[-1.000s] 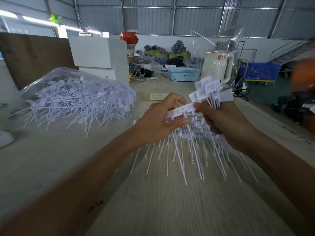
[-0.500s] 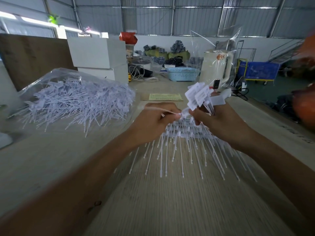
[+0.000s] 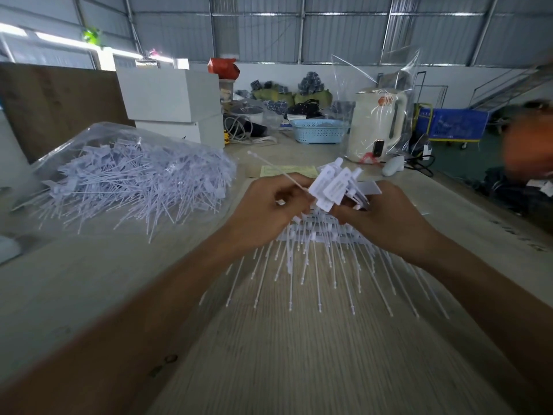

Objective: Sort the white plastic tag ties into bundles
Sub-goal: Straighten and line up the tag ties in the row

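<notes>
Both hands are up over the middle of the table, close together. The left hand has its fingers curled and pinches a single tie, whose thin tail slants up and away to the left, its tip in the air above the table. The right hand is closed around a bunch of ties, gripping them just under their flat heads; the heads stick up in a fan between the two hands, and the single tie's near end runs right into that fan. Whether it is already tucked among the others I cannot tell.

Below the hands lies a row of sorted ties on the table, their heads lined up under the wrists and their thin tails spread toward me like a comb.

Off to the left sits a big loose heap of ties spilling out of a clear plastic bag, well apart from the hands.

Further back on the table I see two stacked white boxes, a pale blue basket, a cream kettle wrapped in clear film, and a yellowish slip of paper just beyond the left hand. A brown board leans at the far left. At the right edge there is an orange blur I cannot make out, and behind it a blue cart stands on the floor.
</notes>
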`<action>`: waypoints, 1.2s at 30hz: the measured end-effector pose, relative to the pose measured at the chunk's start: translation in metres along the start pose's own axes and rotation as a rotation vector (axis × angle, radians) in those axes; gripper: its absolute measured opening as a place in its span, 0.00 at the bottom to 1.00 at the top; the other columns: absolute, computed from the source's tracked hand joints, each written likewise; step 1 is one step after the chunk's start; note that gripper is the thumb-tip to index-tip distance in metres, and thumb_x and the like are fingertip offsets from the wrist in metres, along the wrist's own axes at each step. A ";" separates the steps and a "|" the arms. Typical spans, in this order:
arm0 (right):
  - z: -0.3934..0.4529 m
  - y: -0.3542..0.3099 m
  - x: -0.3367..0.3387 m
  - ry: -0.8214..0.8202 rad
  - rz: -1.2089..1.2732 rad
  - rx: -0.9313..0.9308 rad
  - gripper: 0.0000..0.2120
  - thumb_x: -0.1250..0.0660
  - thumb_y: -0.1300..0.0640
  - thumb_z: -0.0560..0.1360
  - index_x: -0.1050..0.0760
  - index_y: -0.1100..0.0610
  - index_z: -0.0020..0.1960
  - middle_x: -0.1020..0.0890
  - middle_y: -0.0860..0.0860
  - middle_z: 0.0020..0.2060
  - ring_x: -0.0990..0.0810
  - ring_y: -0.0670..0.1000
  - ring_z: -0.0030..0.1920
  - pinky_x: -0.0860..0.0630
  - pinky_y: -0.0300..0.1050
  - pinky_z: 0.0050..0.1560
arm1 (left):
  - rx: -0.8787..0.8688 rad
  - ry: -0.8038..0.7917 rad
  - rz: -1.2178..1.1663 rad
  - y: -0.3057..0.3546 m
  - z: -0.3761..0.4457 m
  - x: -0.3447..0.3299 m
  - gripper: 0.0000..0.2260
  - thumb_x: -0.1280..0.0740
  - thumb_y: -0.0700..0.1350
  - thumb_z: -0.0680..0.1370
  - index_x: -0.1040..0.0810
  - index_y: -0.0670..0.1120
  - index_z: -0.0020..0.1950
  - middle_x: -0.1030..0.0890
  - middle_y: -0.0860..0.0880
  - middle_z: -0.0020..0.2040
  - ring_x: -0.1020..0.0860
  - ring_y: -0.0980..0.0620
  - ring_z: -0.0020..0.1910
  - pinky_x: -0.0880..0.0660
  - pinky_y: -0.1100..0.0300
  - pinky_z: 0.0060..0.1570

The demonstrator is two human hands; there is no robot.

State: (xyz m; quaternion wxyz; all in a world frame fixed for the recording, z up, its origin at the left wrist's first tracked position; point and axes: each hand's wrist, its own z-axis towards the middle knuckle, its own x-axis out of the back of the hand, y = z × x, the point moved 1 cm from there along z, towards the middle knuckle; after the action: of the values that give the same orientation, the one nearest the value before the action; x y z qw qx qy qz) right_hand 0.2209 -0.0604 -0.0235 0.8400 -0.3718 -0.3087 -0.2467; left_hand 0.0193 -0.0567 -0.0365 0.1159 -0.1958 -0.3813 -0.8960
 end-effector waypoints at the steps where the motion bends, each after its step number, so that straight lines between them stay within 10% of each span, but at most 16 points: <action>1: -0.001 0.000 0.000 0.007 -0.047 0.007 0.17 0.33 0.45 0.78 0.21 0.57 0.37 0.18 0.53 0.31 0.22 0.48 0.31 0.29 0.47 0.37 | -0.003 -0.005 -0.018 0.001 0.000 0.000 0.08 0.33 0.36 0.81 0.17 0.39 0.58 0.15 0.40 0.42 0.16 0.43 0.41 0.19 0.45 0.44; 10: 0.001 0.013 0.008 0.154 -0.281 0.084 0.10 0.35 0.63 0.77 0.26 0.60 0.37 0.24 0.51 0.30 0.24 0.57 0.33 0.31 0.49 0.34 | 0.043 -0.036 -0.063 -0.002 -0.002 0.001 0.08 0.34 0.36 0.81 0.16 0.42 0.56 0.15 0.45 0.43 0.17 0.48 0.41 0.19 0.51 0.44; 14: 0.003 0.014 0.010 0.169 -0.062 0.034 0.17 0.39 0.65 0.79 0.27 0.49 0.34 0.27 0.40 0.25 0.25 0.41 0.28 0.35 0.37 0.32 | 0.029 -0.014 0.027 -0.007 -0.001 0.000 0.11 0.27 0.39 0.77 0.17 0.45 0.60 0.15 0.49 0.42 0.18 0.51 0.42 0.23 0.63 0.46; 18: 0.002 0.007 0.005 0.070 0.268 -0.074 0.16 0.42 0.59 0.84 0.23 0.55 0.40 0.20 0.45 0.32 0.19 0.49 0.34 0.21 0.54 0.45 | 0.039 0.017 -0.002 -0.008 0.001 0.001 0.10 0.22 0.41 0.72 0.16 0.45 0.51 0.15 0.52 0.39 0.20 0.58 0.38 0.28 0.69 0.39; 21: 0.000 0.001 0.002 0.050 0.408 -0.104 0.17 0.41 0.52 0.84 0.22 0.58 0.42 0.25 0.54 0.31 0.24 0.54 0.32 0.22 0.48 0.36 | 0.044 0.026 0.003 -0.006 0.001 0.000 0.09 0.21 0.43 0.71 0.14 0.48 0.50 0.15 0.58 0.40 0.20 0.62 0.40 0.28 0.71 0.38; 32: -0.002 -0.008 -0.002 0.004 0.642 -0.287 0.14 0.38 0.49 0.82 0.19 0.53 0.43 0.32 0.46 0.25 0.38 0.44 0.23 0.40 0.35 0.24 | -0.005 0.018 0.054 0.009 0.001 -0.003 0.16 0.22 0.41 0.71 0.18 0.48 0.57 0.17 0.53 0.44 0.20 0.56 0.43 0.25 0.60 0.44; 36: -0.004 -0.012 -0.003 -0.091 0.571 -0.299 0.22 0.37 0.47 0.81 0.25 0.45 0.28 0.32 0.44 0.22 0.39 0.42 0.21 0.42 0.36 0.24 | -0.027 0.028 0.024 0.011 -0.001 -0.006 0.21 0.20 0.42 0.68 0.25 0.47 0.56 0.17 0.53 0.40 0.19 0.53 0.41 0.22 0.53 0.43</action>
State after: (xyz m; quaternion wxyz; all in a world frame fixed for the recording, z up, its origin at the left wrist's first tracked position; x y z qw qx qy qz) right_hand 0.2124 -0.0697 -0.0221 0.7967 -0.5733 -0.1896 -0.0269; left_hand 0.0289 -0.0645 -0.0325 0.1294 -0.1895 -0.3652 -0.9022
